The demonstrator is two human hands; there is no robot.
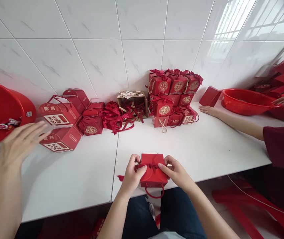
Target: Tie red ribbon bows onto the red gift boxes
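Observation:
A small red gift box (154,177) sits near the front edge of the white table, its red rope handle (155,195) hanging toward me. Across its top runs a dark red ribbon (152,165), knotted or bunched in the middle. My left hand (132,174) pinches the ribbon on the left of the knot, thumb on top. On the other side my right hand (178,172) does the same, its thumb close to the knot. One ribbon end (120,178) sticks out left of my left hand. Whether the knot is finished cannot be seen under the thumbs.
Stacked red boxes (174,99) with ribbons stand by the wall. Left of them are a carton (145,104), a heap of ribbons (115,116) and more boxes (59,139). Co-workers' hands (19,142) reach in from the left and right. Red basins (246,103) stand at both sides.

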